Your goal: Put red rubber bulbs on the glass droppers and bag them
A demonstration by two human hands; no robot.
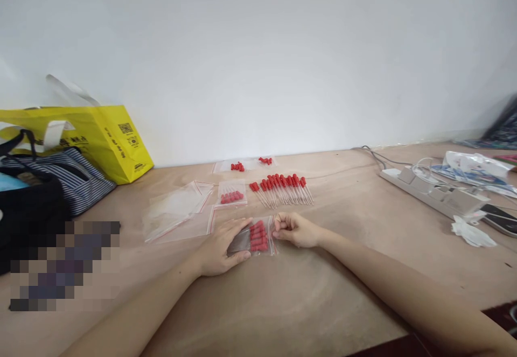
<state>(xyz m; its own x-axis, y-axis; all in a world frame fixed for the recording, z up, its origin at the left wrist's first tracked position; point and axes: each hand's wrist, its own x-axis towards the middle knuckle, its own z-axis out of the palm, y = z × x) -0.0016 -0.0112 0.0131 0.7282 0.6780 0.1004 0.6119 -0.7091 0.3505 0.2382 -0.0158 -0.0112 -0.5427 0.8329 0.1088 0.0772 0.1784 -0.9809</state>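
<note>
A clear zip-lock bag (pixel 272 233) lies on the table in front of me, with several red-ended pieces (pixel 258 236) side by side in it. My left hand (pixel 223 246) lies flat across the bag's left part, thumb and fingers apart. At the bag's right end, along the red-striped seal, my right hand (pixel 294 230) pinches the edge between thumb and curled fingers. Just beyond are several loose thin pale sticks with red bulb-like heads (pixel 283 183), fanned in a row. A second small bag (pixel 232 193) of the same red-headed pieces sits to their left.
Overlapping flat zip-lock bags (pixel 177 209) lie left of my hands. More bags with red-headed pieces (pixel 238 167) rest by the wall. A yellow bag (pixel 129 147) and a striped bag (pixel 86 176) stand at left. At right are a power strip (pixel 428 193), cables and a crumpled tissue (pixel 472 233).
</note>
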